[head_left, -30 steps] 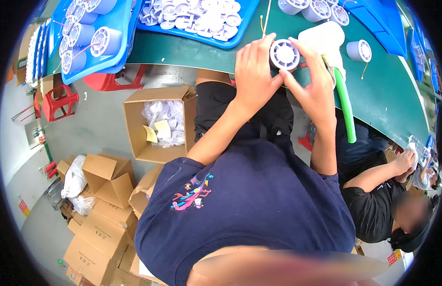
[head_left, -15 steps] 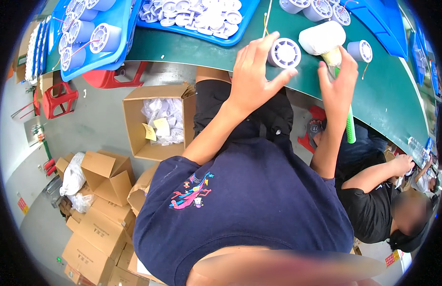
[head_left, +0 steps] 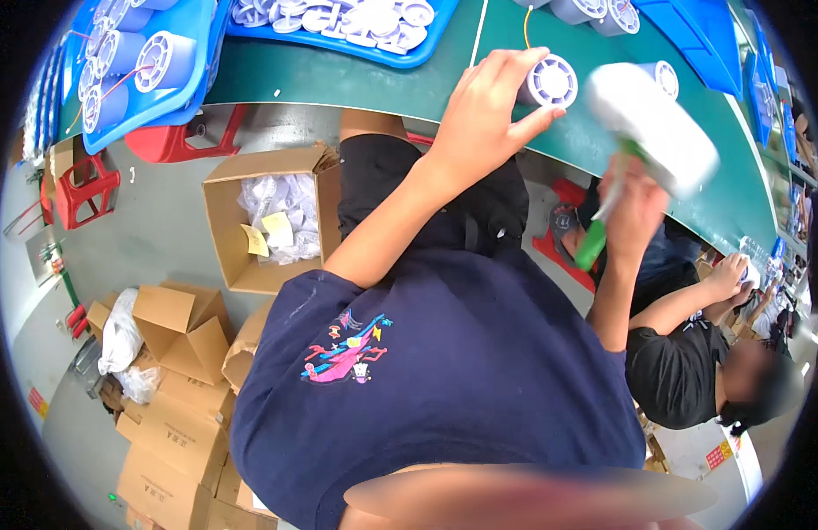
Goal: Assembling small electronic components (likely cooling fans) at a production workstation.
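Two hands working at the green table (head_left: 356, 79).
Left hand (head_left: 484, 115) clamps a white spool (head_left: 548, 81); right hand (head_left: 634, 208), at 4 o'clock from it, grips a blurred white-headed mallet (head_left: 652, 128).

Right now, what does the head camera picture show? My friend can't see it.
A person's left hand steadies a white spool on a green table, while the right hand lifts a white mallet. Cardboard boxes sit on the floor.
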A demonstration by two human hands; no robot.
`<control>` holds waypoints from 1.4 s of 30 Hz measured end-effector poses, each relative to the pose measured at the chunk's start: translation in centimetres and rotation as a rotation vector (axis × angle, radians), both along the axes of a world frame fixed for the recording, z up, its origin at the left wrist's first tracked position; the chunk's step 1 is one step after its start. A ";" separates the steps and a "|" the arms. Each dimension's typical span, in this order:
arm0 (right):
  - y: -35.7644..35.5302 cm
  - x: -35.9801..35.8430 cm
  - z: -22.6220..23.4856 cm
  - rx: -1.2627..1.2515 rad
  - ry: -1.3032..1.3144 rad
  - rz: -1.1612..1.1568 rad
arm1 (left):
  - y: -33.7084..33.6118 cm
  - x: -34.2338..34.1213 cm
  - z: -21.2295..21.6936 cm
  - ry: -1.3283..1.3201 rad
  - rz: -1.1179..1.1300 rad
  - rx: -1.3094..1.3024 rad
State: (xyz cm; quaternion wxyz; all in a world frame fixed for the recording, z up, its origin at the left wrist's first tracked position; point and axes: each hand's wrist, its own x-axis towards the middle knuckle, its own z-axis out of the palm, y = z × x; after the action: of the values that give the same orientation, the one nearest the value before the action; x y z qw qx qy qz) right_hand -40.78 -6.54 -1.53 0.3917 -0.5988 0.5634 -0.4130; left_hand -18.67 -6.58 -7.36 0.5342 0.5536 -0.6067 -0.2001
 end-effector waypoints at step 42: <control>-3.0 -0.8 1.5 0.089 -0.244 0.002 | 0.0 -2.6 -1.1 0.050 0.202 -0.117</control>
State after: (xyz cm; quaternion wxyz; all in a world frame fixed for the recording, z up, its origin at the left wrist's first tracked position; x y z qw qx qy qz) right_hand -41.58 -9.56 -0.01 0.4842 -0.5266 0.5286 -0.4570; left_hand -21.22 -6.62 -8.50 0.5980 0.5745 -0.5451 -0.1231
